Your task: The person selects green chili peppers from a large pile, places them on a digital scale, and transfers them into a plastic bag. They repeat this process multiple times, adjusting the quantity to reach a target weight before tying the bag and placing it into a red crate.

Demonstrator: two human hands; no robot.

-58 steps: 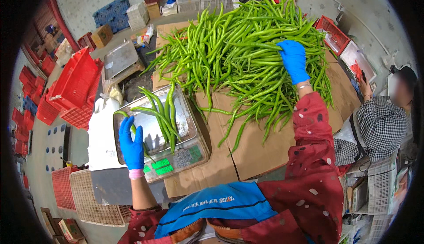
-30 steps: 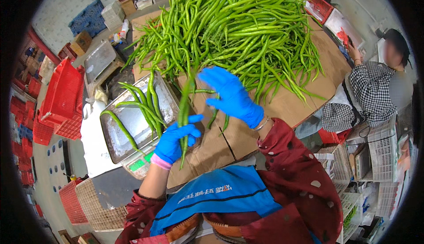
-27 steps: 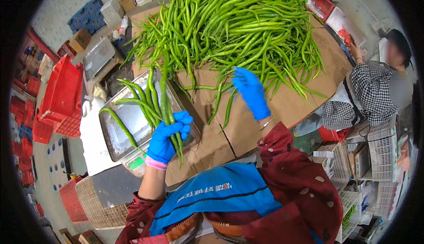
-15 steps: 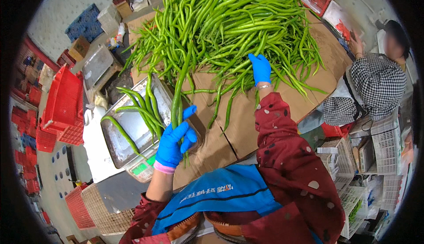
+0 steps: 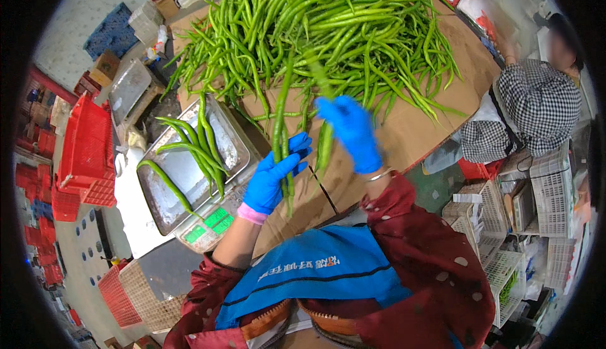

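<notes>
My blue-gloved left hand (image 5: 271,178) grips long green chili peppers (image 5: 282,121), held upright right of the metal scale tray (image 5: 161,200). Several loose peppers (image 5: 192,147) lie in that tray, above green displays (image 5: 214,222). Close by on the right, my blue-gloved right hand (image 5: 347,131) has its fingers closed on another pepper, blurred by motion. Behind both hands a big heap of the same peppers (image 5: 341,27) covers much of the cardboard-topped table (image 5: 473,65).
Red crates (image 5: 82,150) stand at left. A second metal tray (image 5: 129,90) sits behind the scale. A white bag (image 5: 136,222) lies left of it. A co-worker in checked sleeves (image 5: 530,109) sits at right beside white plastic crates (image 5: 549,191).
My left hand has moved from the tray rightward, now holding peppers upright. My right hand has come from the heap down toward it with a pepper; that pepper now blurs.
</notes>
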